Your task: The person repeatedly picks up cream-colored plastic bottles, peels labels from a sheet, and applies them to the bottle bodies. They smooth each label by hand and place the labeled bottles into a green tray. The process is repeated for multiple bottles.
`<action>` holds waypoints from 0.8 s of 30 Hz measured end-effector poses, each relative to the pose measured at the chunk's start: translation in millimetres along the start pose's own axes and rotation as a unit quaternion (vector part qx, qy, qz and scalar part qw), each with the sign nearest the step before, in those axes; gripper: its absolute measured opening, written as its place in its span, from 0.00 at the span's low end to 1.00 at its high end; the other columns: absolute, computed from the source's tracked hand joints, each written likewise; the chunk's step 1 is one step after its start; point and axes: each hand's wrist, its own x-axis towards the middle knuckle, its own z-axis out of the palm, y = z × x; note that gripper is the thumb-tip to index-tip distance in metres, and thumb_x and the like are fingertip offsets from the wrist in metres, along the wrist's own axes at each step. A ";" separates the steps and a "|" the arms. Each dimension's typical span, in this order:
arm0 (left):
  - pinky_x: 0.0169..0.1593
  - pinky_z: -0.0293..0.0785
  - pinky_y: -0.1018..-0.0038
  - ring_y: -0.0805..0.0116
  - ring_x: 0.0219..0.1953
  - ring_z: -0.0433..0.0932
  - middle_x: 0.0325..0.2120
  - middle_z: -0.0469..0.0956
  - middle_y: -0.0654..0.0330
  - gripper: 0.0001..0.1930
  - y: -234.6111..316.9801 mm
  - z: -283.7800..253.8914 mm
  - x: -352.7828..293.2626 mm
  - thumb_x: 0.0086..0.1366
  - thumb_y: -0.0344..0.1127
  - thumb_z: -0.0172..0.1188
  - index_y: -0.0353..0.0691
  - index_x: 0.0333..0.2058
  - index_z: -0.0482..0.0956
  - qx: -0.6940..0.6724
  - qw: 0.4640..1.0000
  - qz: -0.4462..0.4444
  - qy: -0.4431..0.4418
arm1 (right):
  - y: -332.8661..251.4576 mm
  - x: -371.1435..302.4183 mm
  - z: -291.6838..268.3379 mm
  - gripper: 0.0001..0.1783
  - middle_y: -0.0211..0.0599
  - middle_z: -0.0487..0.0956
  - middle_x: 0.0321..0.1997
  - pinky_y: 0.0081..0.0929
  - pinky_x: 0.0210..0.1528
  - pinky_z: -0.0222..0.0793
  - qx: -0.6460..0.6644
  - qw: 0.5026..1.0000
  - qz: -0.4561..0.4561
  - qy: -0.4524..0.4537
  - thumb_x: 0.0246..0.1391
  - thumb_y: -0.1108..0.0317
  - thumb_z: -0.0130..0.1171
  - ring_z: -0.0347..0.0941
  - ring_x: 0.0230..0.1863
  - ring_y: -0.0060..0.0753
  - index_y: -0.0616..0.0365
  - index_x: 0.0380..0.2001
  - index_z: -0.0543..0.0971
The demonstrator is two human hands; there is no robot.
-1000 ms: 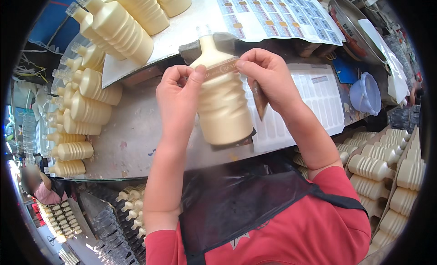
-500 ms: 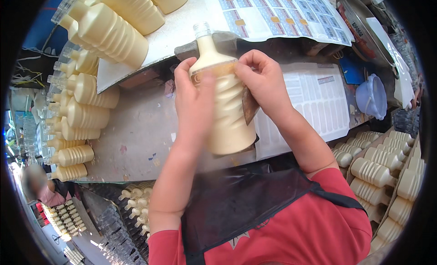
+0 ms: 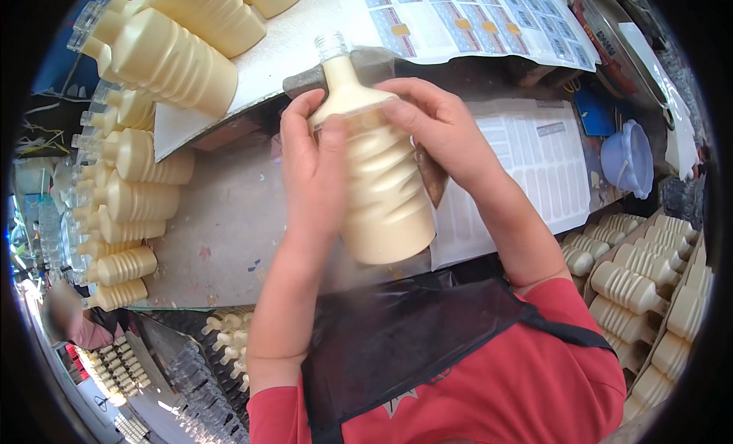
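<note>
A cream ribbed bottle [image 3: 385, 207] with a clear threaded neck lies on its back in front of me, its neck resting on a grey padded support [image 3: 374, 66]. Across its shoulder runs a narrow printed label strip [image 3: 357, 119]. My left hand [image 3: 314, 158] clasps the bottle's left side, thumb pressed near the strip's left end. My right hand [image 3: 439, 131] wraps the right shoulder, its thumb on the strip's right end and its fingers partly hidden behind. Beside the bottle's right side, a brown wedge-shaped piece [image 3: 433, 177] sticks out.
Cream bottles [image 3: 145, 154] line the table's left edge, larger ones [image 3: 172, 58] above them. A sheet of printed labels [image 3: 466, 24] lies at the far side, a mostly peeled backing sheet [image 3: 519, 161] on the right. A lavender bucket [image 3: 626, 160] and crated bottles [image 3: 626, 287] stand right.
My right hand has gone from pinching the strip's right end to spreading its fingers round the shoulder with the thumb pressing down. My left thumb has shifted slightly left along the strip.
</note>
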 end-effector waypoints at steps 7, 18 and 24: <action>0.57 0.72 0.65 0.61 0.52 0.75 0.51 0.74 0.49 0.26 -1.5 5.0 0.1 0.70 0.44 0.58 0.33 0.59 0.66 0.049 0.999 -0.012 -0.006 | -2.0 2.1 11.9 0.25 0.38 0.84 0.42 0.27 0.47 0.75 -0.086 0.996 -0.020 0.024 0.61 0.53 0.66 0.78 0.44 0.24 0.64 0.50 0.80; 0.58 0.71 0.70 0.69 0.53 0.71 0.54 0.70 0.53 0.23 -2.9 2.9 -2.4 0.74 0.41 0.55 0.36 0.61 0.62 -0.135 0.987 -0.077 -0.034 | 1.8 -1.6 7.0 0.17 0.28 0.82 0.45 0.19 0.50 0.72 0.024 1.000 -0.009 -0.013 0.70 0.63 0.57 0.74 0.45 0.14 0.63 0.54 0.77; 0.57 0.71 0.71 0.70 0.52 0.71 0.53 0.70 0.53 0.23 -4.5 3.9 -2.5 0.76 0.44 0.54 0.36 0.60 0.62 -0.112 0.991 -0.066 -0.035 | -0.9 -1.9 8.2 0.17 0.29 0.82 0.43 0.18 0.49 0.72 -0.006 1.000 -0.014 -0.007 0.70 0.63 0.58 0.75 0.45 0.14 0.64 0.53 0.77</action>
